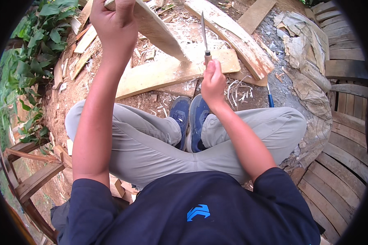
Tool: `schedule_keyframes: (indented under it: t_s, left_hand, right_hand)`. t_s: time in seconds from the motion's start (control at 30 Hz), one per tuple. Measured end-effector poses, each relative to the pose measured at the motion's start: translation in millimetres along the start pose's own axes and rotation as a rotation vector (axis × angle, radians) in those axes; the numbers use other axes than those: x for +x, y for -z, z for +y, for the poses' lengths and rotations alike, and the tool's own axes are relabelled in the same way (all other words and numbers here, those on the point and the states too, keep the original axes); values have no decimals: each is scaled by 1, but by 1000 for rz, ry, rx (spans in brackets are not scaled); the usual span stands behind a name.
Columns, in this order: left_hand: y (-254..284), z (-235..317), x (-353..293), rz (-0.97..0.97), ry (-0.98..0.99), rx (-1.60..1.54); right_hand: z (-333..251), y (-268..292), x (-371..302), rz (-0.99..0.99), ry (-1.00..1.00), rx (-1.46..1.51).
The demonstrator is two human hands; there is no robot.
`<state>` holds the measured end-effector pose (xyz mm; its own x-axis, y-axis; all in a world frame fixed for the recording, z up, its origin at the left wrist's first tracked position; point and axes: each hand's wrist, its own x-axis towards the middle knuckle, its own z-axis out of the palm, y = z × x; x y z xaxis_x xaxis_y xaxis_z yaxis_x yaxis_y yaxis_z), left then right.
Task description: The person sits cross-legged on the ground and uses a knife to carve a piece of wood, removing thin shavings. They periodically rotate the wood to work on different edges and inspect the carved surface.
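- Nearest the camera is a dark T-shirt [163, 204], with grey trousers [151, 151] beyond it, spread wide to either side of the blue shoes [199, 118].
- Tilted board [161, 34]: it slants down from the left hand [118, 24], its lower end seeming to rest on a flat board [151, 76] among wood shavings [235, 92].
- Left hand: clenched around the upper end of the tilted board, part of that grip lost past the top edge of the view.
- Right hand [214, 83]: curled around the handle of a knife [205, 38], its blade pointing away from the body, apart from the tilted board.
- Risk: the tilted board could skid if its foot is poorly braced, or twist if the left hand slackens; an overrunning stroke might then catch the trousers or shoes.
- Pose: the left arm [102, 110] reaches far forward, nearly straight; the right arm [245, 136] angles inward over the right thigh.
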<state>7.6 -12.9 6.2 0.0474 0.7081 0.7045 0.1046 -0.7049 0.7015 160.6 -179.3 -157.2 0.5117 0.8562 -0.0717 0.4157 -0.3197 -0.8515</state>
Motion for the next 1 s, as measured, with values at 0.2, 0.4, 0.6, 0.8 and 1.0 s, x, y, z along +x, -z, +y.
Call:
schedule_keyframes:
  t_s: [0.2, 0.4, 0.6, 0.8, 1.0]
  left_hand:
    - [-2, -9, -2, -19, 78, -151]
    - [6, -16, 5, 93, -174, 223]
    - [5, -15, 3, 5, 7, -33]
    - [8, -5, 1, -7, 26, 37]
    - [4, -6, 0, 68, 98, -69]
  right_hand:
    - [40, -15, 1, -169, -163, -246]
    - [1, -6, -5, 89, 59, 345]
    - [56, -25, 5, -168, -268, -26]
    - [1, -5, -1, -50, 61, 254]
    - [39, -19, -6, -191, -160, -258]
